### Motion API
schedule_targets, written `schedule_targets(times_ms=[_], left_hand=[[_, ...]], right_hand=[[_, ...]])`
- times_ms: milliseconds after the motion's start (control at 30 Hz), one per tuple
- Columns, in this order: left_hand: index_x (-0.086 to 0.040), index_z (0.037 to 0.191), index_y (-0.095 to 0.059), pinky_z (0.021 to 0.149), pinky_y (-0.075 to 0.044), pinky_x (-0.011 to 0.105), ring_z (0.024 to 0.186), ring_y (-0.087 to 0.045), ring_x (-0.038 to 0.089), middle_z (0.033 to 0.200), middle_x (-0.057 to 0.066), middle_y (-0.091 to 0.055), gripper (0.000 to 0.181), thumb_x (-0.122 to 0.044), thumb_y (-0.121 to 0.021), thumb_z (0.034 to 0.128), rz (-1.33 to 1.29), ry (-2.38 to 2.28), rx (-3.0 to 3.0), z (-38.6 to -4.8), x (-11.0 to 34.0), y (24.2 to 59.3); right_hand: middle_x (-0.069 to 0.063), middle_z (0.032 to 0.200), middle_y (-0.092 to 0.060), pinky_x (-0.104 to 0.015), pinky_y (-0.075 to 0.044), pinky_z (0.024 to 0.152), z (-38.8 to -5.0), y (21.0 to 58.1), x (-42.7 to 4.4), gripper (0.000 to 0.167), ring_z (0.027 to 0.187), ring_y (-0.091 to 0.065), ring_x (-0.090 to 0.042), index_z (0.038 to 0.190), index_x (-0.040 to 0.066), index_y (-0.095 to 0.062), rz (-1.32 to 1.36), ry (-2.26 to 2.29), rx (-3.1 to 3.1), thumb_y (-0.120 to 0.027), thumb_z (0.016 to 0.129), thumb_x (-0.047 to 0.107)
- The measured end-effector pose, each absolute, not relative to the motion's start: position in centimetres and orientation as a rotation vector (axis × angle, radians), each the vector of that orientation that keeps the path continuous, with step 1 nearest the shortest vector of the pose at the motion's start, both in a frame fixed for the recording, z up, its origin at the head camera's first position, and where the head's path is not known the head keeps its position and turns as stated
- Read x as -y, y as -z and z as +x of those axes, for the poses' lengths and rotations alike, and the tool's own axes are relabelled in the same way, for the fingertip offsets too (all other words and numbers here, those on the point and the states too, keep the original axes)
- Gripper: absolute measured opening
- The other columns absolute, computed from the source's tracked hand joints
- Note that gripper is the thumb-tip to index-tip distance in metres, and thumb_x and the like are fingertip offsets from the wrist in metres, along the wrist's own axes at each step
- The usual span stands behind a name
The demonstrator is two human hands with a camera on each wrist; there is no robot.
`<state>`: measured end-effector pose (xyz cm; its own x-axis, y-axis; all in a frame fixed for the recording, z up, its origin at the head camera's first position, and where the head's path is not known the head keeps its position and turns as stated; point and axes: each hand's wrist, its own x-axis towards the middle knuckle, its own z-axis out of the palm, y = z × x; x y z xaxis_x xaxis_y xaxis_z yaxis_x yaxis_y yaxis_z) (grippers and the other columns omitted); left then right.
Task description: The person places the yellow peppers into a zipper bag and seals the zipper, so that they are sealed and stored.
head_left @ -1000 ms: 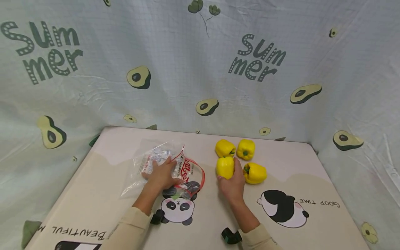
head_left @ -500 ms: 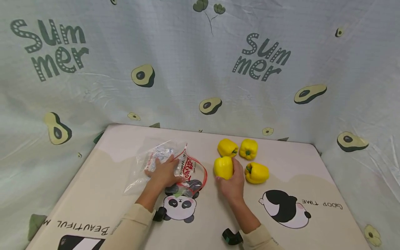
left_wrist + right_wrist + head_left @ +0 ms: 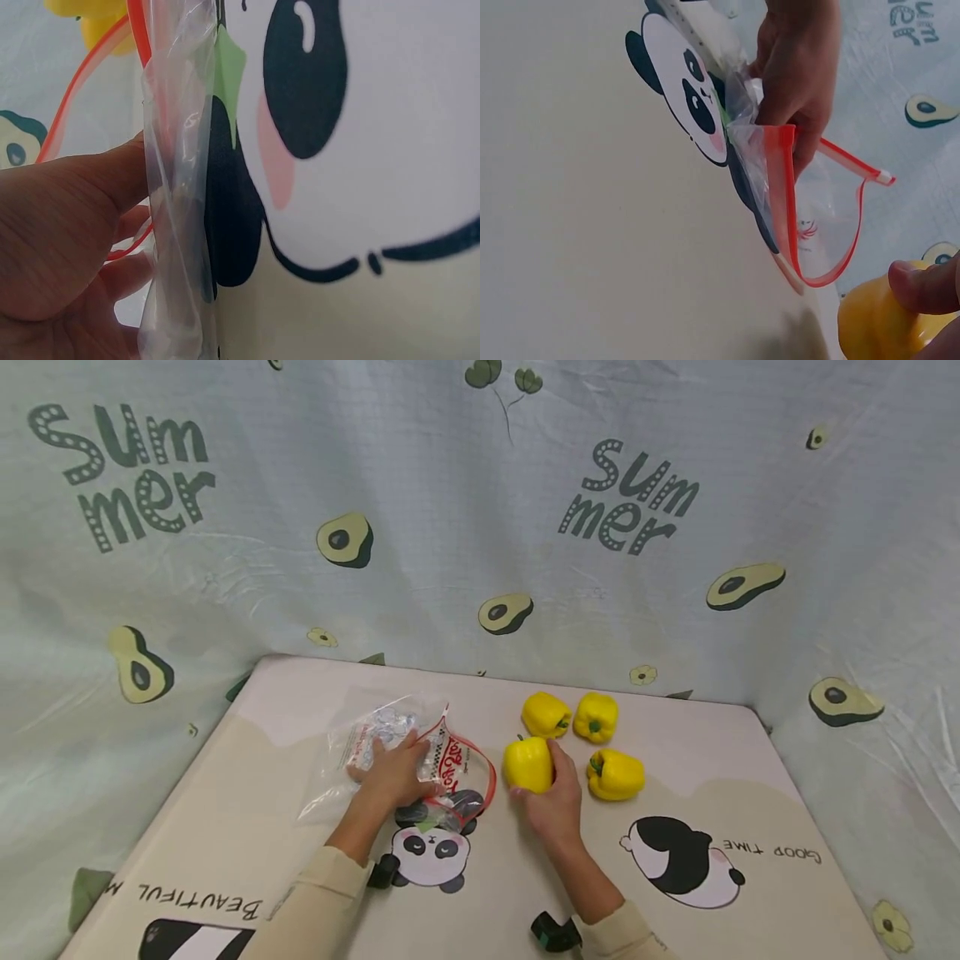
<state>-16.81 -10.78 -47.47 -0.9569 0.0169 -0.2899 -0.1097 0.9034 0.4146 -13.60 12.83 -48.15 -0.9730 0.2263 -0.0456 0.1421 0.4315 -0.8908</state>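
Observation:
A clear plastic bag [image 3: 322,781] with a red-edged mouth [image 3: 492,777] and red print lies on the left half of the table, its mouth gaping to the right. My left hand [image 3: 393,777] rests on it with the fingers spread; in the left wrist view clear film overlaps the fingertips of that hand [image 3: 67,232]. To the right of the mouth, my right hand [image 3: 555,802] grips a yellow bell pepper [image 3: 527,765], thumb on the near side. The right wrist view shows this pepper [image 3: 877,319] under the thumb, apart from the bag's red rim [image 3: 782,202].
Three more yellow peppers stand near: one behind the held one [image 3: 543,713], one at the back right [image 3: 596,717], one right of my right hand [image 3: 617,775]. The table's back edge meets a printed curtain [image 3: 420,610]. Dark wrist-worn devices show near both sleeves.
My right hand has drawn its pepper left, away from the other peppers and closer to the bag's mouth. My left hand has stayed on the bag. The head view has shifted slightly.

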Motion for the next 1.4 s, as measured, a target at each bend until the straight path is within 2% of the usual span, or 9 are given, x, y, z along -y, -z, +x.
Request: schedule_targets(times_ms=[533,1000,1400], left_hand=[[-0.021,0.156,-0.049,0.104,-0.005,0.096,0.156,0.0,0.063,0.174,0.007,-0.027,0.085,-0.041,-0.087,0.0827,-0.08,-0.642,-2.767,-17.1,10.5,47.5],[-0.022,0.158,-0.047,0.104,-0.006,0.096,0.156,0.0,0.064,0.174,0.008,-0.027,0.086,-0.043,-0.085,0.0838,-0.086,-0.602,-2.766,-17.1,10.9,47.5],[-0.024,0.159,-0.045,0.105,-0.007,0.095,0.156,-0.001,0.063,0.174,0.008,-0.026,0.087,-0.045,-0.085,0.0839,-0.089,-0.599,-2.761,-17.2,10.7,47.2]], right_hand=[[-0.01,0.163,-0.045,-0.056,-0.033,0.127,-13.4,47.5,-11.6,0.096,0.147,-0.045,-0.035,0.161,0.016,-0.039,-0.352,-1.72,2.582,-0.083,0.079,-0.006],[-0.009,0.162,-0.048,-0.055,-0.034,0.127,-12.8,47.1,-10.8,0.093,0.149,-0.046,-0.035,0.159,0.014,-0.042,-0.337,-1.719,2.571,-0.083,0.078,-0.009],[-0.008,0.158,-0.052,-0.057,-0.035,0.126,-11.9,47.0,-9.7,0.09,0.145,-0.05,-0.035,0.155,0.015,-0.048,-0.196,-1.773,2.556,-0.084,0.076,-0.01]])
